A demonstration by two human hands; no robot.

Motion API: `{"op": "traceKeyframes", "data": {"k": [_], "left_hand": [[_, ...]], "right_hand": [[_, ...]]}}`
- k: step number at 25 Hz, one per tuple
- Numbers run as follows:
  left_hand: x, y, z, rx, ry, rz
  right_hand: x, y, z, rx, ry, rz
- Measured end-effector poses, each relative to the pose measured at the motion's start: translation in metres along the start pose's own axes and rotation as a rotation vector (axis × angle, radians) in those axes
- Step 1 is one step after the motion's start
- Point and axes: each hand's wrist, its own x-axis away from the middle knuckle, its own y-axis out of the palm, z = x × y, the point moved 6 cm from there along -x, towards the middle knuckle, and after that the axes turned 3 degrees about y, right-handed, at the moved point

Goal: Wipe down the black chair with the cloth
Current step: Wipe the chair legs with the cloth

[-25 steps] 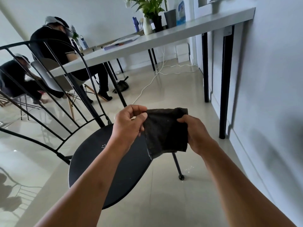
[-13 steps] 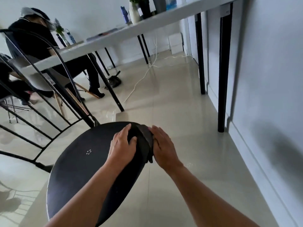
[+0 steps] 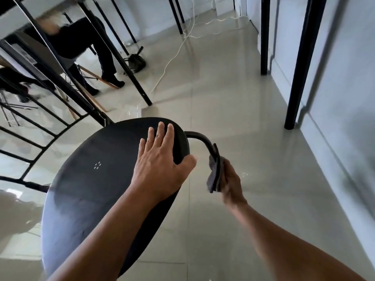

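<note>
Once both hands left the seat rim, your left hand (image 3: 160, 161) lay flat, fingers spread, on the chair (image 3: 97, 179); your right hand (image 3: 230, 179) gripped the cloth (image 3: 215, 173) around its leg (image 3: 203, 141) at three o'clock, starting the leg wipe.

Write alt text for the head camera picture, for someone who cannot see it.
A person's left hand rests flat, fingers straight, on the round seat of a black chair, while the right hand grips a dark cloth wrapped around the chair's curved front leg. Beyond lie a glossy tiled floor, black table legs and a white cable.
</note>
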Motion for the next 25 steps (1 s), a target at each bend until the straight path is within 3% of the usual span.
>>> {"op": "traceKeyframes", "data": {"k": [2, 3, 8, 11, 14, 19, 23, 25], "left_hand": [[0.0, 0.0, 0.001, -0.002, -0.003, 0.006], [-0.001, 0.0, 0.001, -0.001, -0.006, 0.011], [-0.001, -0.003, 0.001, 0.039, 0.014, 0.042], [0.0, -0.001, 0.001, 0.052, 0.031, 0.047], [0.0, -0.001, 0.0, 0.06, 0.052, 0.089], [0.001, -0.001, 0.005, 0.061, 0.147, 0.105], [0.003, -0.002, 0.01, 0.036, 0.15, 0.01], [0.001, -0.002, 0.014, 0.009, 0.114, -0.028]], "right_hand": [[0.002, -0.008, 0.003, 0.142, 0.077, 0.064], [-0.002, -0.004, -0.014, 0.184, 0.028, 0.092], [-0.007, 0.055, -0.134, 0.347, -0.583, 0.069], [-0.009, 0.045, -0.115, 0.463, -0.644, 0.108], [-0.015, 0.016, -0.05, 0.4, -0.463, 0.091], [-0.026, -0.019, 0.058, 0.511, -0.022, -0.049], [-0.041, -0.023, 0.057, 0.712, 0.302, -0.1], [-0.038, -0.017, 0.028, 0.705, 0.224, -0.059]]}}
